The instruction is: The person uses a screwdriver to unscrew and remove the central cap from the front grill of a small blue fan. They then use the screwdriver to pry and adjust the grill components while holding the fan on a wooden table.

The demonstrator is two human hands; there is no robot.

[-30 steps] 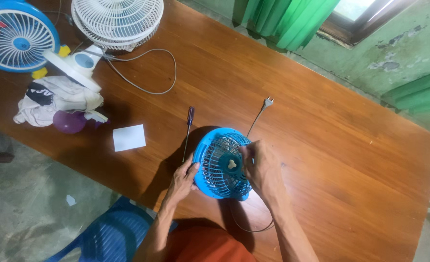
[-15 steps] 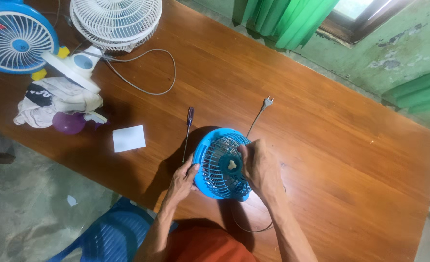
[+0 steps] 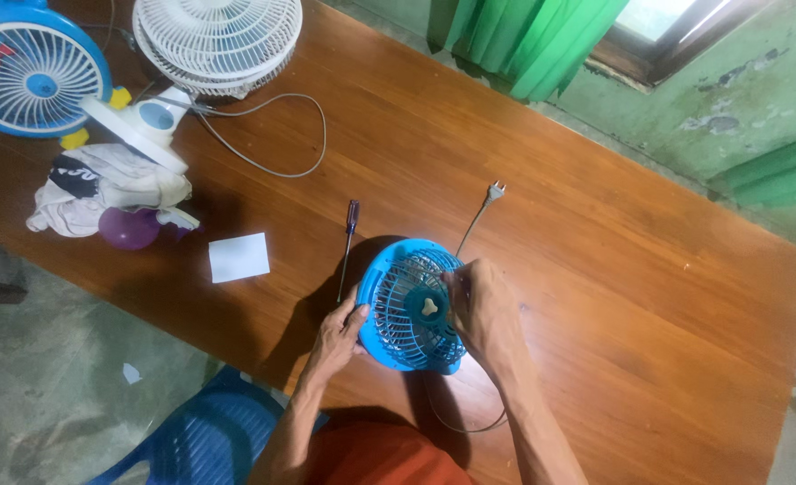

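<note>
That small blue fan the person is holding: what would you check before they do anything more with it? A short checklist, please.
1. Fan unplugged: ok. The plug lies loose on the wooden table.
2. Small blue fan steadied: ok. The left hand grips its rim, and the right hand rests on the grille.
3. Tool within reach: ok. The screwdriver lies just left of the fan.
4. Cord free of snags: cannot tell. It runs behind the fan and the right arm.
5. Grille fastened or loose: cannot tell. The fastenings are too small to see.
</note>
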